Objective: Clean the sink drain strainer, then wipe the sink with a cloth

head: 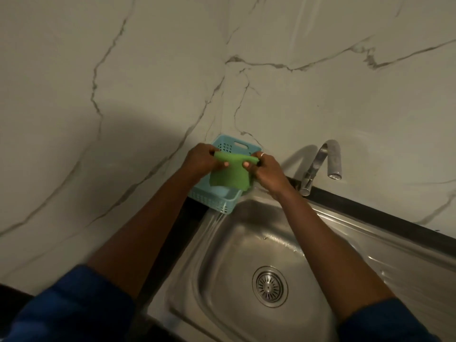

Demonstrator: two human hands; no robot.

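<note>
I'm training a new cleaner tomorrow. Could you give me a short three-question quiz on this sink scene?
1. True or false: the left hand and the right hand both grip the green cloth.
2. Where is the strainer? A: seated in the drain of the sink. B: in the left hand. C: on the counter.
3. Fill in: the green cloth hangs over a blue ____.

Key: 1 true; 2 A; 3 basket.
</note>
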